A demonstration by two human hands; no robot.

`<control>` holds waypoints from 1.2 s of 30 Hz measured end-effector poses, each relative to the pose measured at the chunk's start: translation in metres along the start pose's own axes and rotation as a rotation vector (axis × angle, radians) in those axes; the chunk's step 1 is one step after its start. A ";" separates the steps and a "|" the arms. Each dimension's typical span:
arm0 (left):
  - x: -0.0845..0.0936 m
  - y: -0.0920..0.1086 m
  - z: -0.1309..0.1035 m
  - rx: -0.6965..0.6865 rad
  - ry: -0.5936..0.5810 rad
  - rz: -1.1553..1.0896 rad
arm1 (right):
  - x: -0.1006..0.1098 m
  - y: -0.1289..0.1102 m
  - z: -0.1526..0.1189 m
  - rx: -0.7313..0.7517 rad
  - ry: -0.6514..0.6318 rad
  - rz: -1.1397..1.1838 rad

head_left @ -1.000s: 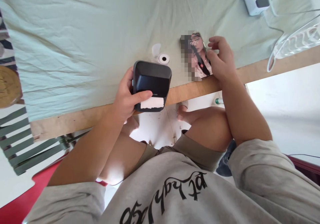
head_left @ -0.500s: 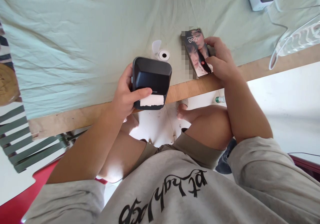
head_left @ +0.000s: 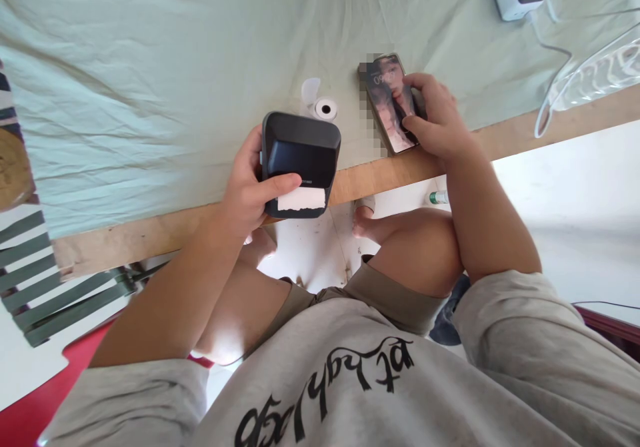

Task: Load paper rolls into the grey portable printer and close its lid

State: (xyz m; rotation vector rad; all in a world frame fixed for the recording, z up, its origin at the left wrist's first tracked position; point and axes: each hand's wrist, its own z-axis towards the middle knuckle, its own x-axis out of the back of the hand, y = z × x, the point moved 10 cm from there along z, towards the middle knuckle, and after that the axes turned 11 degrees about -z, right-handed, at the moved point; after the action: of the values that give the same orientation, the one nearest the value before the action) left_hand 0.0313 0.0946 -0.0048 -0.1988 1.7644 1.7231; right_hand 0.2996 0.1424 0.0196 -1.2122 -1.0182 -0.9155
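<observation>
- The green cloth point(head_left: 175, 67) is covering the table in soft wrinkles, and the wooden edge point(head_left: 365, 182) is showing along the near side; the cloth is probably giving small friction under smooth things.
- The black printer point(head_left: 303, 150) is sitting in the left hand point(head_left: 250, 194), in front of the table edge; whether it is also touching the table, I cannot tell. The hand is clamping around its left side, the thumb lying across the front face and the fingers wrapping behind. The shell is looking stiff, rather smooth, and probably of moderate weight, so one side grip is likely serving, with a palm under the bottom as safer support.
- The phone point(head_left: 390, 100) is lying screen up near the table edge. Thumb and forefinger of the right hand point(head_left: 440, 117) are standing apart over its screen, not pinching it. It is probably slippery and breakable; the long sides are offering the best hold.
- The paper roll point(head_left: 326, 116) is resting on the cloth just beyond the printer, its loose end curling up. It is probably light; its outer sides are suiting a pinch.
- The paper strip point(head_left: 301, 200) is showing at the printer's front, below the thumb. It is surely thin and easily tearing, so fingers should be avoiding it.
</observation>
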 end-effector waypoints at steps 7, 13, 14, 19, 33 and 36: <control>0.009 -0.006 0.001 0.004 0.026 0.035 | 0.001 0.007 0.003 -0.009 0.040 0.087; 0.011 -0.008 0.002 0.007 0.042 0.018 | 0.006 0.008 0.001 -0.018 0.092 0.130; 0.010 -0.007 0.002 0.000 0.044 0.016 | 0.007 0.006 0.002 -0.018 0.096 0.113; 0.003 -0.003 0.000 0.049 0.046 0.010 | 0.019 -0.011 0.016 -0.080 0.108 -0.165; 0.004 0.000 -0.003 0.083 0.094 0.076 | 0.026 -0.030 0.024 -0.001 0.195 -0.155; 0.004 0.000 -0.003 0.066 0.079 0.055 | 0.034 -0.018 0.012 0.018 0.239 -0.086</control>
State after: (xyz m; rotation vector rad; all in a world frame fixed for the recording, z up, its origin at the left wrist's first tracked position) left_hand 0.0269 0.0935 -0.0075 -0.1931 1.8975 1.7134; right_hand 0.2907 0.1511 0.0578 -1.0226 -0.8896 -1.0884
